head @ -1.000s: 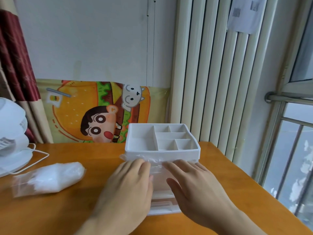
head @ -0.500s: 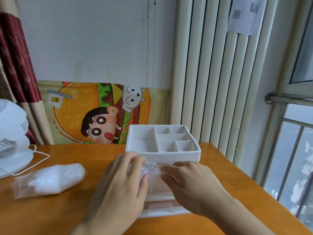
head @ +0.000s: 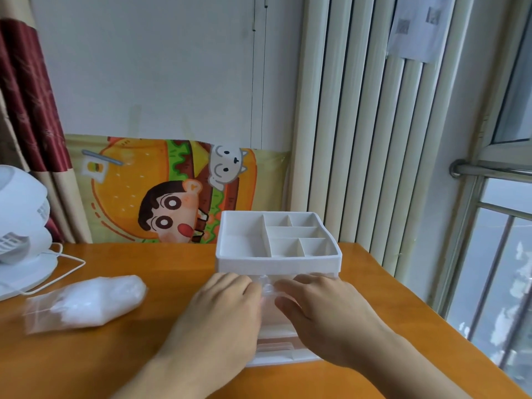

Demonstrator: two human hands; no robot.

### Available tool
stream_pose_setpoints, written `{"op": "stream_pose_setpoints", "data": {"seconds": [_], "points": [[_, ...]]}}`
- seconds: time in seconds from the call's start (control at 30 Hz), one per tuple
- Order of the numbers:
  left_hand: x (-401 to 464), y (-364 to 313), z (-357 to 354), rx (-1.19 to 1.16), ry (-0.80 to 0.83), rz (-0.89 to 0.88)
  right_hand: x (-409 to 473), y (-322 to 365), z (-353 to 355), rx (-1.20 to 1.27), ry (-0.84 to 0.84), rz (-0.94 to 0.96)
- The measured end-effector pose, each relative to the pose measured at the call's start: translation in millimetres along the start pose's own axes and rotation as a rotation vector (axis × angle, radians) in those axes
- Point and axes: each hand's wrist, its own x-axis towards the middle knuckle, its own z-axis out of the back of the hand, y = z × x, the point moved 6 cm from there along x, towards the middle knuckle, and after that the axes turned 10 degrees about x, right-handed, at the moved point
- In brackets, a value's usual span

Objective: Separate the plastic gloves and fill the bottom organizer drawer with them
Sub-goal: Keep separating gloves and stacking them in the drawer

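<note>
While the white organizer [head: 277, 249] stood on the wooden table [head: 121, 355], a crumpled clear plastic glove [head: 267, 287] was pinched between the left hand [head: 221, 321] and the right hand [head: 325, 315] over the pulled-out bottom drawer [head: 283, 354]. A bag of gloves [head: 86, 302] was laid well apart at left, near a white fan [head: 23, 228].

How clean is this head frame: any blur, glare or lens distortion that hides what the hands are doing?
Head view: the bag of gloves is motion-smeared; both hands, left hand and right hand, are soft-edged, so their grip on the clear glove is unreadable; daylight washes out the window; wide-angle bending tilts the radiator.
</note>
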Motion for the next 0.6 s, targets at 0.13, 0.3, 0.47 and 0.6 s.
{"op": "stream_pose_setpoints", "data": {"seconds": [0.13, 0.3, 0.47, 0.6], "points": [[12.1, -8.7, 7.2, -0.037, 0.021, 0.006, -2.8, 7.9, 6.1, -0.039, -0.021, 0.016], [18.0, -10.2, 4.7, -0.081, 0.066, 0.016, -5.7, 6.8, 1.2, -0.151, -0.117, 0.001], [15.7, -6.1, 7.0, -0.106, 0.079, 0.013, -7.1, 0.2, 10.4, -0.154, -0.246, -0.028], [14.8, -5.3, 13.1, -0.117, 0.015, 0.038, -5.9, -7.6, 4.4, -0.085, -0.231, 0.024]]}}
